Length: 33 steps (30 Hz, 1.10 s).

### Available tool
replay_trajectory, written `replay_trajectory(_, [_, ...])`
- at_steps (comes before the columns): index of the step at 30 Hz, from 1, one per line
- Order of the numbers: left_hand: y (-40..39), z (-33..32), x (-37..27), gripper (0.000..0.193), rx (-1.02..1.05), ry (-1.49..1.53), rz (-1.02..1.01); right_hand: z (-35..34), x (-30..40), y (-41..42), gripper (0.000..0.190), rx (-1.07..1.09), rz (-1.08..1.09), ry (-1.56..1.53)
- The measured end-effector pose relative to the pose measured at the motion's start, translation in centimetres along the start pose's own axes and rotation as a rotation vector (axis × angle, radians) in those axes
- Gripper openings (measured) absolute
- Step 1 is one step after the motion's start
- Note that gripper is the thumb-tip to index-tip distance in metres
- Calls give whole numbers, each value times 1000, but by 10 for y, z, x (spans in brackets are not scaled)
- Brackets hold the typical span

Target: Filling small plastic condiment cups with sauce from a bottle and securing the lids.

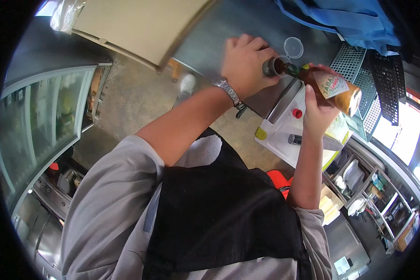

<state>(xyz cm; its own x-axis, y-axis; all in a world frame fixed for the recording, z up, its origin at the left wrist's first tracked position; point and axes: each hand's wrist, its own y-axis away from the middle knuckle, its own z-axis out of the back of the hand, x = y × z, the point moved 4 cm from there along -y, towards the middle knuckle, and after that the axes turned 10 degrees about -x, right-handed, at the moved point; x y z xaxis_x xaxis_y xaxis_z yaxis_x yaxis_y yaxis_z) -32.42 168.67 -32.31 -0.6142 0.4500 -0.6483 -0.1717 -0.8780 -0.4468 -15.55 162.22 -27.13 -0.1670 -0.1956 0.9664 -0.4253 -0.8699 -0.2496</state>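
My left hand [250, 66], with a metal watch at its wrist, holds a small clear plastic cup [278, 65] whose round lid [293, 47] stands open beside it. Tipped over in my right hand [320, 113] is a large Tabasco sauce bottle [330, 85], its neck at the cup's mouth. Whether sauce is flowing cannot be told. Below the bottle, a red screw cap [296, 113] rests on a white cutting board [278, 141] with green corners. A knife [330, 144] with a dark handle lies on that board, partly behind my right forearm.
A steel counter [203, 45] extends beyond my hands. Perforated plastic baskets [348, 63] and a blue bag [350, 21] are at the upper right. A beige panel [140, 28] is at the upper left, a glass-fronted cabinet [45, 105] at the left. Another person's shoe [187, 83] shows on the floor.
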Motion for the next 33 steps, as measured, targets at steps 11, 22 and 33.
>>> replay_trajectory(11, [0, -2, 0, 36, -7, -4, -14, 3, -4, 8, 67, -64, 121, -158])
replay_trajectory(22, [2, -1, 0, 42, 9, 2, 11, 4, -2, 7, 65, -81, 72, -58])
replay_trajectory(33, [4, -2, -1, 40, 2, 12, 14, 7, -7, 11, 68, -89, 136, -100])
